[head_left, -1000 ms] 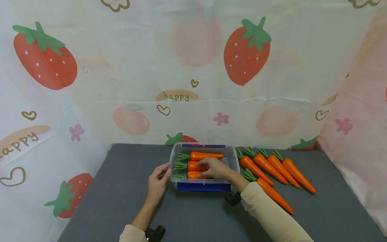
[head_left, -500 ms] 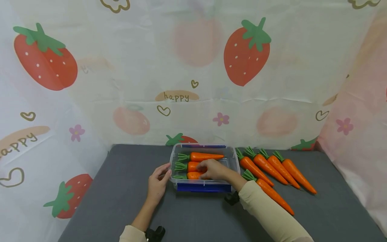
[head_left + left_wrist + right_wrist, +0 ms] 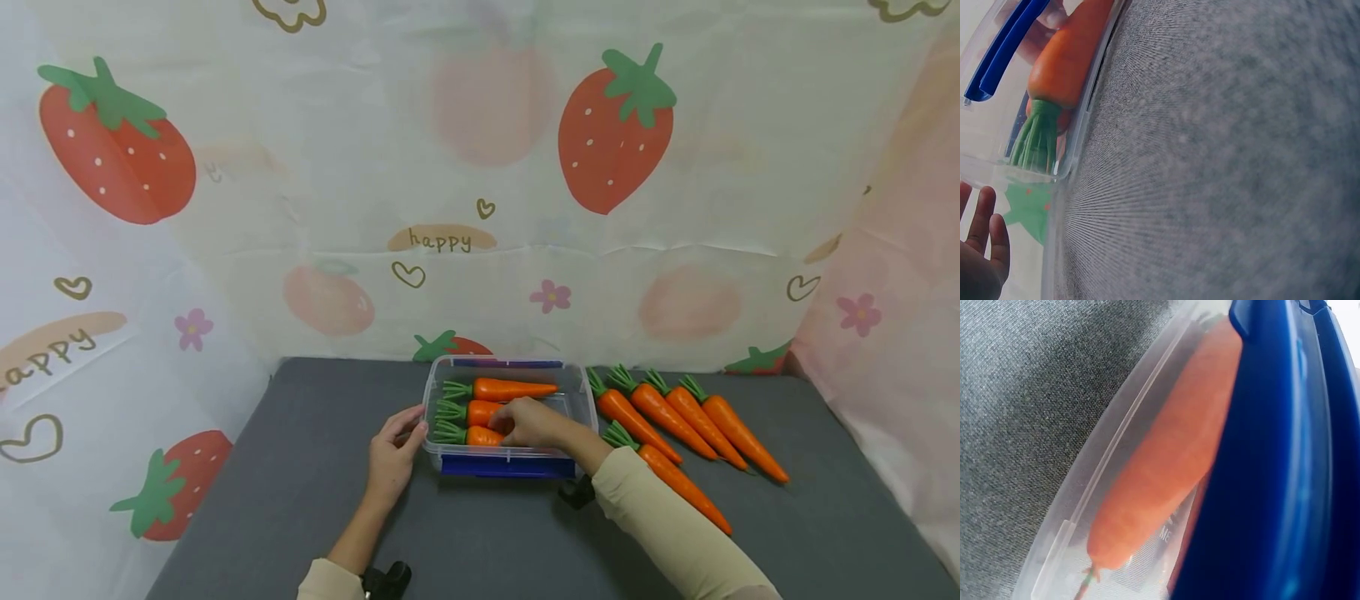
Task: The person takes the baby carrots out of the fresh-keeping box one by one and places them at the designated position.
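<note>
A clear plastic box (image 3: 587, 400) with blue latches holds three orange carrots with green tops, lying crosswise. Inside it, my right hand (image 3: 534, 423) bends its fingers over the front carrot (image 3: 480, 436) and pinches it; the hand covers the tapered end. Through the box wall in the left wrist view, fingertips (image 3: 1055, 17) show behind this carrot (image 3: 1066, 69). The middle carrot (image 3: 480, 412) is partly covered by the same hand, and the back carrot (image 3: 513, 388) lies fully visible. At the box's left end my left hand (image 3: 395, 442) touches the wall with extended fingers.
Several more carrots (image 3: 686, 417) lie slanted on the grey tabletop (image 3: 337, 400) right of the box, one (image 3: 686, 487) close to my right sleeve. A strawberry-printed cloth (image 3: 480, 167) stands behind the table and along its sides.
The front carrot has shifted slightly within the box, and its green top shows more above the front rim. My right hand has moved barely; the left hand stays at the box's end.
</note>
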